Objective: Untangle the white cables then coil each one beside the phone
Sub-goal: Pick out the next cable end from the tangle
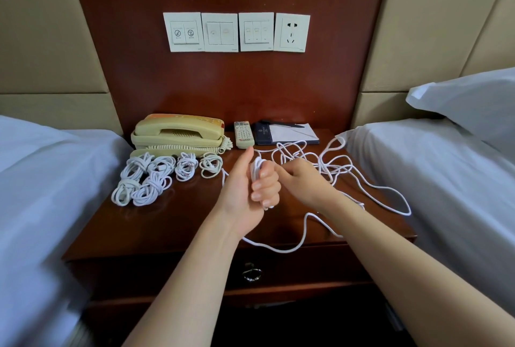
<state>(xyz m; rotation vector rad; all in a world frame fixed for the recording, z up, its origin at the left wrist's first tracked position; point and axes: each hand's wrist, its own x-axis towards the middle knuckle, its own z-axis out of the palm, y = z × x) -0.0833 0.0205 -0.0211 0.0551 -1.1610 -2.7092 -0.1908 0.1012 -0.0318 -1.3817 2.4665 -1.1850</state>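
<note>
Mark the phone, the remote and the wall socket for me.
phone [178,130]: head view, on the handset.
remote [243,134]: head view, on its keypad.
wall socket [291,33]: head view, on the faceplate.

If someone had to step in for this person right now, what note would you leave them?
Left hand grips a half-wound coil of white cable.
Right hand is at the coil; its grip is hidden.
Done: several coiled cables lie in front of the phone.
Left: loose cable sprawls over the right of the nightstand; finish winding, set it by the others.
</note>
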